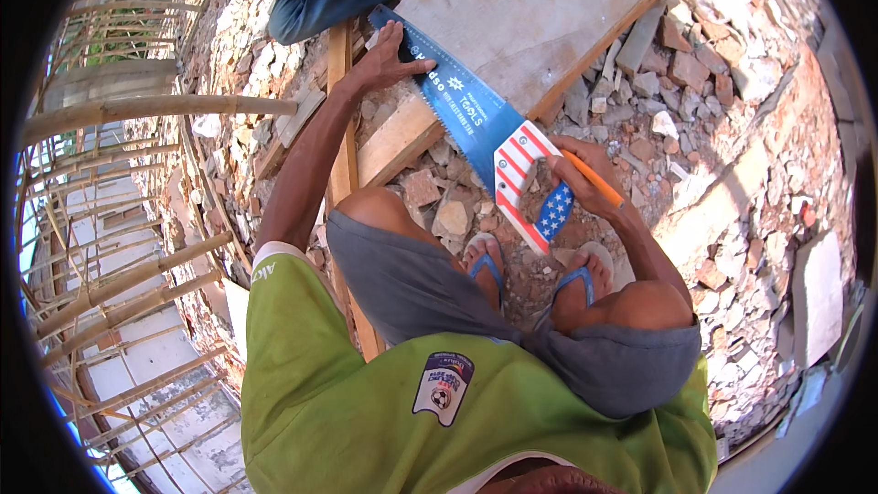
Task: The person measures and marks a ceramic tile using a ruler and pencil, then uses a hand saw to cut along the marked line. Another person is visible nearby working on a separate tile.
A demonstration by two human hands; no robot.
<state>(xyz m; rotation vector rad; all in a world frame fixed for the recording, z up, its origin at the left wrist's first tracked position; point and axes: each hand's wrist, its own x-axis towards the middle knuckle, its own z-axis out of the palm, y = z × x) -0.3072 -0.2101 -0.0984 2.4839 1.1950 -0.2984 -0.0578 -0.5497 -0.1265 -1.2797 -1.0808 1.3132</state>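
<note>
Blue saw blade point(465, 110) lies under our left grip point(380, 62), fingers spread; our right grip point(590, 161) pinches an orange pencil point(594, 180) and maybe touches the striped handle point(514, 165).

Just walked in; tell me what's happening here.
The person's right hand holds a handsaw by its striped handle, along with what looks like an orange pencil. The left hand lies on the blade near its far end. The blade overlaps a pale panel, with rubble around. Another person is at the upper left.
</note>
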